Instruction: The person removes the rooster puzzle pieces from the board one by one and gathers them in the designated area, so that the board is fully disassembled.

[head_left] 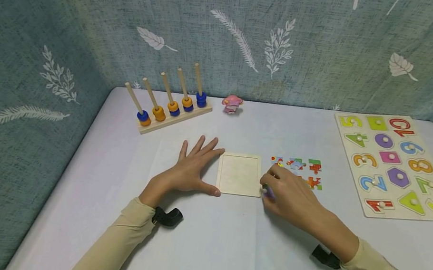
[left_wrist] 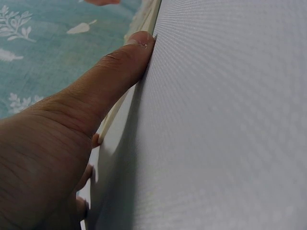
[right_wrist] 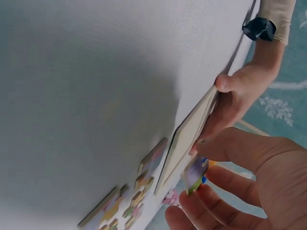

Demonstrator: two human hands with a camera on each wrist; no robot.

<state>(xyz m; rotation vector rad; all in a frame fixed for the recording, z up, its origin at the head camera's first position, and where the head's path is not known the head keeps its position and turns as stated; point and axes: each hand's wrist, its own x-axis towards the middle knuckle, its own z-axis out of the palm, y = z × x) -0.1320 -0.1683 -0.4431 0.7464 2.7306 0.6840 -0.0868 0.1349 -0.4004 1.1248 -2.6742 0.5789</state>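
Note:
A shallow, square wooden puzzle tray [head_left: 240, 175] lies on the white table with bare wood inside its raised rim. My left hand [head_left: 188, 171] rests at the tray's left side, fingers spread, with the thumb against the lower left corner. Between thumb and fingers, my right hand [head_left: 290, 196] pinches a puzzle piece [right_wrist: 195, 172], purple with some green, near the tray's right edge. Several more colourful jigsaw pieces [head_left: 315, 166] lie right of the tray, partly hidden by the right hand in the head view.
At the back left stands a wooden peg stand [head_left: 175, 119] with blue and orange rings. Beside it sits a small pink figurine [head_left: 232, 104]. A number-and-shape peg board [head_left: 401, 174] lies on the right. Patterned green cloth [head_left: 234, 36] hangs behind the table.

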